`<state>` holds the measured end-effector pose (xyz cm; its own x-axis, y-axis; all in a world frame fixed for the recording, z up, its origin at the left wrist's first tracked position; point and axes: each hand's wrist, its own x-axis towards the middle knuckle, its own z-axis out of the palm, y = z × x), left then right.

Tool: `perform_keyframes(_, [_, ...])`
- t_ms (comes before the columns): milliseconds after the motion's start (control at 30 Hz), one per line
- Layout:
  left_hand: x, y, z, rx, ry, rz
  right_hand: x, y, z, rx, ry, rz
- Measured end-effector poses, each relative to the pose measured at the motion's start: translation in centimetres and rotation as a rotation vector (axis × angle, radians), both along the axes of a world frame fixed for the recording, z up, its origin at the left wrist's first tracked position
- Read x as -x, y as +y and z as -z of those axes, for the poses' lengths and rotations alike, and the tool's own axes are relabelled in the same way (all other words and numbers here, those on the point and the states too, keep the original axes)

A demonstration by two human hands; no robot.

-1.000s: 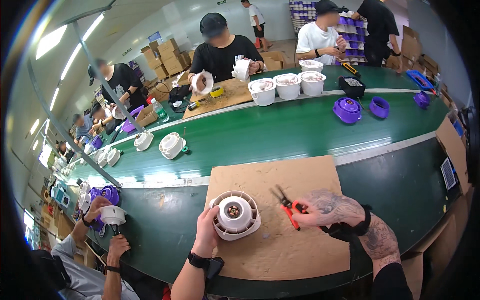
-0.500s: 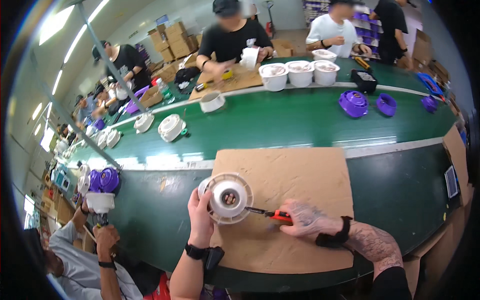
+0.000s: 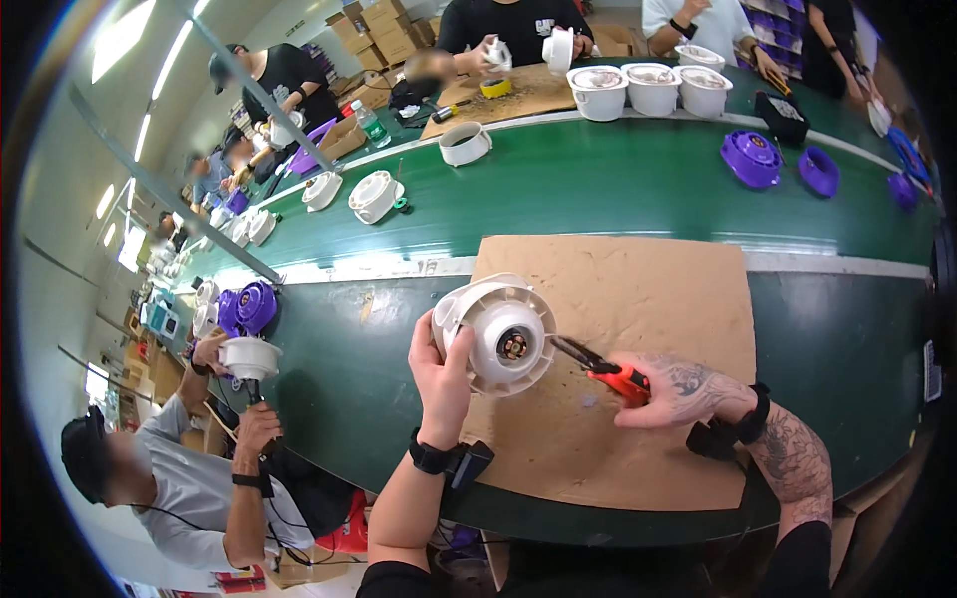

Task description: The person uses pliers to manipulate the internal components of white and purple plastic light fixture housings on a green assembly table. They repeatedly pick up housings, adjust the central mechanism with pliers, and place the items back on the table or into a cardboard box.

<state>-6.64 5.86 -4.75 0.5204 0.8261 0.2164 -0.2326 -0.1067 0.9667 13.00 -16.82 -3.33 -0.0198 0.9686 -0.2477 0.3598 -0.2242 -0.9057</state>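
Note:
My left hand [image 3: 442, 387] grips a round white plastic housing [image 3: 486, 349] by its left side and holds it up over a brown cardboard sheet [image 3: 618, 463]. The housing has a ribbed outer ring and a dark central opening with copper-coloured parts inside. Closed around the red handles of a pair of pliers [image 3: 628, 381] is my right hand [image 3: 670, 391]. The dark jaws reach the right rim of the ring; whether they bite on it I cannot make out. A small pale scrap [image 3: 588, 401] lies below them on the cardboard.
Beyond the cardboard runs a green conveyor belt [image 3: 588, 189] carrying white housings [image 3: 376, 196] and purple ones [image 3: 751, 159]. A co-worker [image 3: 189, 478] at my left holds a white part and a tool. Across the belt, white tubs [image 3: 653, 90] stand before other people.
My view has shifted, so the scene sits higher and further right. The housing is tilted more, and the pliers still meet its right rim. The person opposite now holds two white parts apart.

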Motion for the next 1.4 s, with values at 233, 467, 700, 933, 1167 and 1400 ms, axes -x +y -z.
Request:
perform_keyframes(233, [0.2,-2.5,-0.4,-0.279,-0.051,-0.083,2.4,-0.2,-0.4,0.111,0.203,-0.133])
perform_keyframes(467, [0.3,-3.3,-0.3,-0.514,0.021,-0.131,2.9,-0.7,0.9,0.102,0.243,-0.040])
perform_keyframes(700, [-0.1,-3.4,-0.1,-0.601,0.009,-0.188,2.1,-0.8,-0.1,0.177,0.227,-0.021])
perform_keyframes(933, [-0.2,-3.8,0.3,-0.674,0.041,-0.234,1.9,-0.8,-0.8,0.234,0.205,-0.037])
perform_keyframes(1167, [0.2,-3.9,1.0,-0.746,0.006,-0.289,2.2,-1.2,-1.5,0.228,0.238,0.025])
perform_keyframes(1400, [0.1,-4.2,1.3,-0.786,0.002,-0.278,1.6,-1.0,-1.5,0.305,0.395,-0.017])
